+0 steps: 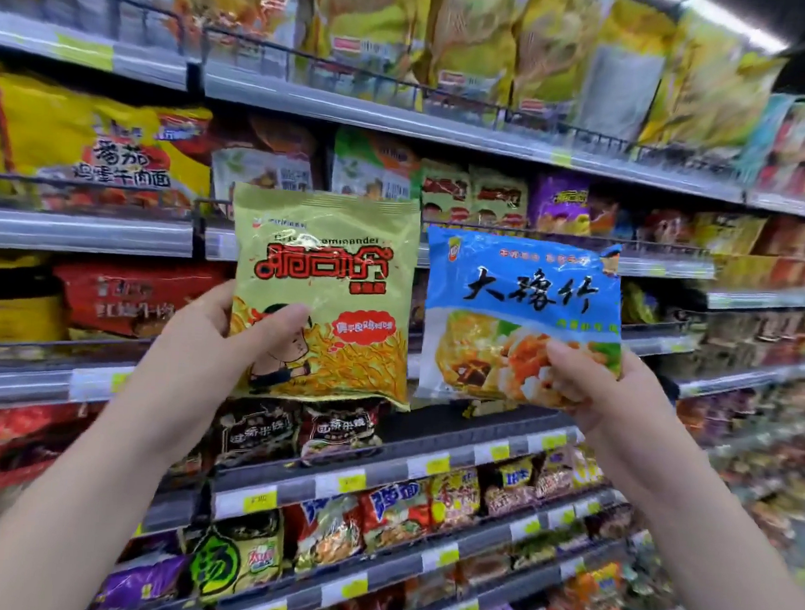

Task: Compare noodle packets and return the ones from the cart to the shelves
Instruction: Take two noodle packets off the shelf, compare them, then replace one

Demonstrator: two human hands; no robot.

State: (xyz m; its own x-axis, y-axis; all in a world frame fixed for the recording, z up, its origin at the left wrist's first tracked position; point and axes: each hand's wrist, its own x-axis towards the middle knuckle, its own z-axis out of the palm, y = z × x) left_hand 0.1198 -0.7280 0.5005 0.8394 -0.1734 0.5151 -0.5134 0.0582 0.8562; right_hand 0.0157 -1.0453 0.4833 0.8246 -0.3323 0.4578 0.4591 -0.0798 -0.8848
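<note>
Standing by the noodle aisle, I see a person holding two packets up side by side in front of the shelves [428, 454], close together but not quite touching. The left hand [203, 338] grips a green packet [324, 299] by its lower left corner, thumb pressed on the front and the fingers curled out of sight behind it. The right hand [613, 395] pinches a blue packet [524, 308] at its lower right corner in the same way, and that packet tilts slightly. Both fronts face the person squarely, so this looks like the comparing step, with neither packet returned yet. No cart is in view. To do it well, I would keep both packets level and still, with the thumbs clear of the printing, then turn them over if the backs matter. For the return, each front should be matched to its own row: some greenish packets with red lettering [475, 193] on the far shelf above resemble the green one, though blur prevents certainty. A dark gap [487, 425] just below the blue packet may be its place. The yellow price tags [350, 482] could confirm it.
</note>
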